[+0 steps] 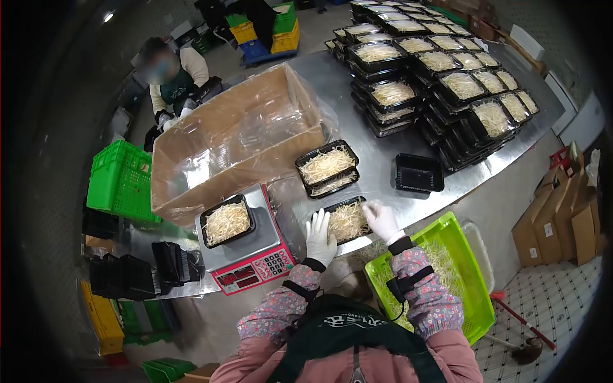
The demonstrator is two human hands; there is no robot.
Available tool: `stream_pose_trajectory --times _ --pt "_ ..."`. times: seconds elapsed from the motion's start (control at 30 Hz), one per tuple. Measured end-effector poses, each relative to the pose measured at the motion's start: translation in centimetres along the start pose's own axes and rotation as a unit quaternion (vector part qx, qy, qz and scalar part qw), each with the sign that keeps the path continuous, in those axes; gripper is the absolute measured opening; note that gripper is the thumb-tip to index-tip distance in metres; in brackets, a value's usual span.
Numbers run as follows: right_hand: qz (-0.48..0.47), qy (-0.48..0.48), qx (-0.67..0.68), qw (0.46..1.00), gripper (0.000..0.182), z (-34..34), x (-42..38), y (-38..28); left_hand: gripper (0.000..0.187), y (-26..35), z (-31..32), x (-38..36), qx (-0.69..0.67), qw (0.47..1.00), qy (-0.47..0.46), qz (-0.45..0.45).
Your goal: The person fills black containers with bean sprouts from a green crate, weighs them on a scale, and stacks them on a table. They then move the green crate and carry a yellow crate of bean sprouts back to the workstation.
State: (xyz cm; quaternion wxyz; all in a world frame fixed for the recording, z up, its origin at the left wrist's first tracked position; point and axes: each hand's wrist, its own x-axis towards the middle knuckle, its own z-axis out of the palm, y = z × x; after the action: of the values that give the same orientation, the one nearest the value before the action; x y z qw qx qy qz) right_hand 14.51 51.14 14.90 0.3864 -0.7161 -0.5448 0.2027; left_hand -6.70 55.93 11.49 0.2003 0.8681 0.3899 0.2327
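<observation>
A black tray of bean sprouts [348, 221] lies on the metal table's near edge. My left hand [320, 238], in a white glove, rests flat at the tray's left side with its fingers stretched out. At the right side, my gloved right hand [381, 221] has its fingers bent together at the sprouts; whatever they hold is too small to make out. Another filled tray [227, 223] sits on the red scale [255, 265]. Two stacked filled trays [327, 167] are just behind the tray between my hands.
An empty black tray [418, 173] lies right of centre, before large stacks of filled trays [460, 86]. A lime-green crate [472, 287] with loose sprouts stands below my right arm. Behind the scale is a big cardboard box [236, 167]; a masked person [179, 83] is beyond it.
</observation>
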Motion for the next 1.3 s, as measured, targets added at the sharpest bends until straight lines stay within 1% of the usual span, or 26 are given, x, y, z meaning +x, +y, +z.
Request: stream_pose_trajectory --times 0.03,0.07,0.1,0.13,0.17,0.2,0.23,0.3,0.37,0.4,0.43,0.57,0.67,0.7,0.77,0.83,0.87,0.9,0.93,0.97,1.03,1.1,1.17,1.2,1.23,1.3 --pt "-0.019 0.069 -0.061 0.996 0.029 0.6 0.5 1.0 0.065 0.0 0.2 0.0 0.000 1.000 -0.001 -0.002" --pt "-0.057 0.099 -0.120 0.986 0.043 1.9 1.0 1.7 0.065 0.3 0.6 0.1 0.008 1.000 -0.001 0.005" --pt "-0.066 0.070 -0.151 0.984 0.050 3.0 0.9 1.2 0.065 0.6 1.0 0.4 0.016 1.000 0.000 0.013" --pt "-0.115 0.006 -0.195 0.974 0.051 4.2 0.4 1.1 0.063 0.8 1.5 0.5 0.080 0.996 -0.004 0.028" --pt "-0.163 -0.059 -0.238 0.956 0.052 5.4 -0.1 1.1 0.063 0.8 1.8 0.7 0.080 0.996 -0.004 0.029" --pt "-0.178 -0.120 -0.273 0.938 0.052 5.6 -0.5 0.1 0.061 0.7 2.1 0.8 0.124 0.991 -0.039 0.029" --pt "-0.171 -0.121 -0.215 0.954 0.052 6.8 -1.4 1.1 0.060 0.6 2.3 0.7 0.167 0.983 -0.073 0.029" --pt "-0.141 -0.121 -0.247 0.951 0.051 7.2 -2.1 1.4 0.056 0.2 2.5 1.0 0.184 0.980 -0.065 0.046" --pt "-0.109 -0.133 -0.254 0.952 0.051 7.7 -2.0 1.3 0.053 -0.1 2.7 1.5 0.178 0.978 -0.093 0.055" --pt "-0.079 -0.141 -0.264 0.951 0.050 7.8 -1.6 1.3 0.050 -0.3 3.4 1.7 0.196 0.977 -0.058 0.063" --pt "-0.078 -0.140 -0.265 0.951 0.050 7.8 -1.3 1.3 0.050 -0.5 3.9 2.0 0.195 0.977 -0.058 0.064" --pt "-0.049 -0.140 -0.234 0.961 0.048 7.8 -0.4 1.9 0.048 -1.1 4.8 2.9 0.164 0.983 -0.065 0.045" --pt "-0.088 -0.123 -0.001 0.989 0.038 6.1 0.4 2.8 0.057 -1.5 3.5 2.9 0.017 0.995 -0.100 0.016" --pt "-0.102 -0.073 0.023 0.992 0.036 4.6 0.2 1.8 0.055 -0.8 1.6 2.8 -0.068 0.995 -0.075 0.016" --pt "-0.074 -0.058 0.100 0.991 0.035 1.2 0.3 0.1 0.051 -1.1 -1.1 2.1 -0.117 0.992 -0.017 0.041" --pt "-0.048 -0.025 0.097 0.994 0.033 -0.8 0.0 -0.1 0.050 -2.2 -2.5 0.9 -0.151 0.986 0.067 -0.008" --pt "-0.051 -0.011 0.034 0.998 0.034 -0.9 -0.2 -0.3 0.051 -2.9 -2.1 0.0 -0.170 0.980 0.081 -0.064" --pt "-0.050 -0.010 0.035 0.998 0.034 0.1 -0.4 0.0 0.053 -3.2 -2.0 -0.6 -0.188 0.970 0.094 -0.119" --pt "-0.100 -0.020 -0.024 0.995 0.037 1.8 -0.5 0.2 0.058 -2.3 -2.3 -0.9 -0.189 0.964 0.066 -0.176" --pt "-0.150 -0.031 -0.083 0.985 0.039 3.3 -0.8 0.4 0.058 -2.1 -1.7 -1.0 -0.189 0.964 0.066 -0.175" --pt "-0.183 -0.134 -0.173 0.958 0.053 5.2 -0.9 -0.6 0.062 -2.3 -0.2 -0.9 -0.212 0.948 0.033 -0.236" --pt "-0.176 -0.166 -0.264 0.934 0.058 7.8 -1.7 0.5 0.063 -3.6 1.2 -0.8 -0.214 0.948 0.022 -0.234" --pt "-0.166 -0.159 -0.252 0.940 0.061 8.2 -1.2 0.6 0.061 -5.9 3.5 -1.1 -0.178 0.965 0.064 -0.182" --pt "-0.164 -0.172 -0.259 0.936 0.062 8.5 -1.1 0.9 0.055 -2.8 0.7 -0.2 -0.320 0.891 -0.006 -0.322" --pt "-0.160 -0.182 -0.266 0.933 0.063 8.5 -0.8 0.9 0.055 -2.6 0.8 0.0 -0.320 0.892 -0.010 -0.319" --pt "-0.151 -0.194 -0.259 0.934 0.063 7.9 -0.7 0.6 0.051 -2.6 1.0 0.4 -0.383 0.865 0.027 -0.322"
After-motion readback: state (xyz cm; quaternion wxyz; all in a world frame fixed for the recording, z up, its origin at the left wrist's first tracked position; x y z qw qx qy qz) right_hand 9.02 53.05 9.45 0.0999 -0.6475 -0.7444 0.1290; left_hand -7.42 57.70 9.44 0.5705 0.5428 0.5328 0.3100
